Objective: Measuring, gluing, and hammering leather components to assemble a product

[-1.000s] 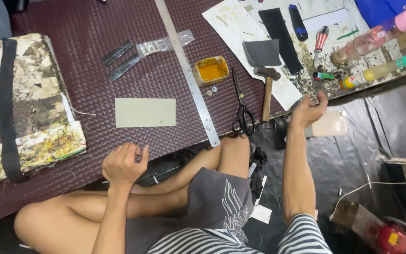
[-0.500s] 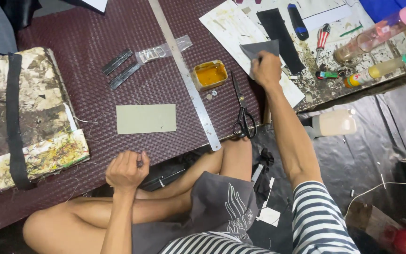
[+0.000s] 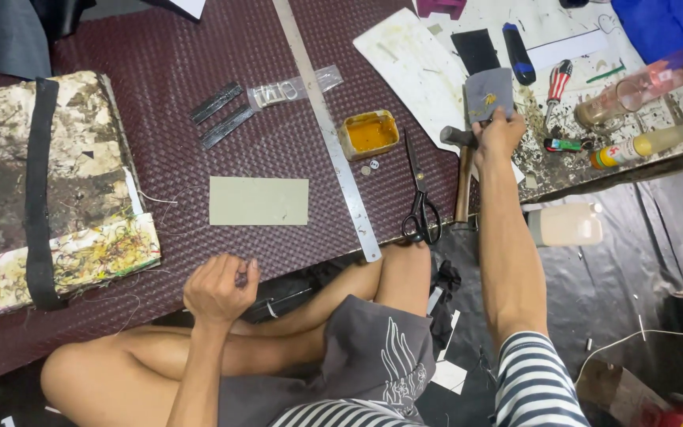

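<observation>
- Right hand: reached forward over the far right part of the desk, fingers pinched on the lower edge of a small grey leather piece; the piece lies on a stained white sheet, just in front of a black leather strip.
- Hammer: wooden handle, metal head; lies just left of the right hand, head close against the wrist; whether they touch cannot be told.
- Left hand: near edge of the desk, curled shut around a small dark object, too small to identify.
- Pale green rectangular piece: flat on the desk, near the left hand but apart from it.
- Long metal ruler: lies diagonally across the desk, between the green piece and the scissors.
- Open tin of orange-yellow glue: just right of the ruler.
- Two dark strips: left of the ruler, farther back.
- Bottles: far right, well apart from both hands.
</observation>
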